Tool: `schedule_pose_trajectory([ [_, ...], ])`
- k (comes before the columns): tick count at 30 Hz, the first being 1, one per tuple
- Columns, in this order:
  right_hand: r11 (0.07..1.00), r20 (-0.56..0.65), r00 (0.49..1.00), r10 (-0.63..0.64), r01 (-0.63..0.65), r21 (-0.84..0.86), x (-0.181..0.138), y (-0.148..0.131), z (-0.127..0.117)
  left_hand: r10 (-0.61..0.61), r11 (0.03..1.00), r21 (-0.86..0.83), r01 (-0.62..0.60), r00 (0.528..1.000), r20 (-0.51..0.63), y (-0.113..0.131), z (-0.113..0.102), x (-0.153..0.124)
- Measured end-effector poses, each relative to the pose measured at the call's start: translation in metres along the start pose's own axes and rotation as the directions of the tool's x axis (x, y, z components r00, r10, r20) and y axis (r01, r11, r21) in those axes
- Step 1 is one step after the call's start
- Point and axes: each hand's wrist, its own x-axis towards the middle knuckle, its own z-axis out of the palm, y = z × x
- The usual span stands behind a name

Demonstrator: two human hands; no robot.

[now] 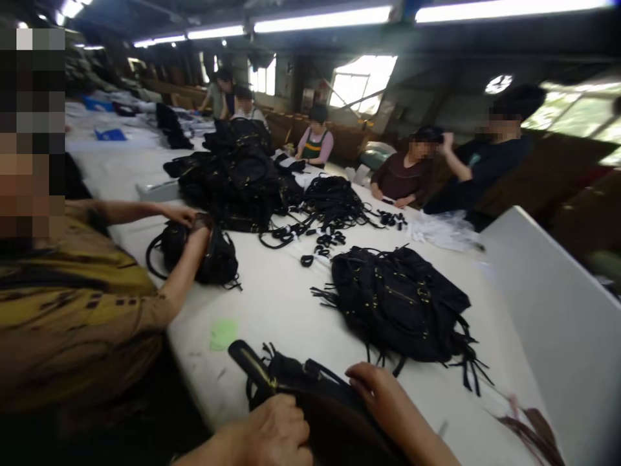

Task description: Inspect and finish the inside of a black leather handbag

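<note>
Bag [334,404], one, black — left hand [276,427] clenched on it, right hand [391,398] half-open at its rim.

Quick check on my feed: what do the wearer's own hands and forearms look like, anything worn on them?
The left hand and right hand are both bare, without gloves. No sleeve, watch or bracelet shows on the visible forearms. Finer details are too blurred to tell.

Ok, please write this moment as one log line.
left hand: curled at nearest black bag; right hand: at its edge; nearby: green slip
</note>
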Motion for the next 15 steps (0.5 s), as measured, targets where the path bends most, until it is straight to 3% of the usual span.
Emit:
schedule_pose_trajectory([
  [7,0.972,0.174,0.964,-0.202,0.219,-0.088,0.053,-0.043,-0.017,0.001,0.994,-0.111,0.013,0.992,0.123,-0.007,0.001,0.000],
  [11,0.932,0.290,0.913,-0.287,0.336,-0.138,0.096,-0.082,-0.004,0.000,0.982,-0.185,0.031,0.987,0.163,-0.008,0.018,-0.009],
  [15,0.875,0.423,0.833,-0.357,0.457,-0.162,0.147,-0.113,0.025,-0.001,0.960,-0.271,0.068,0.972,0.236,-0.010,0.045,-0.018],
])
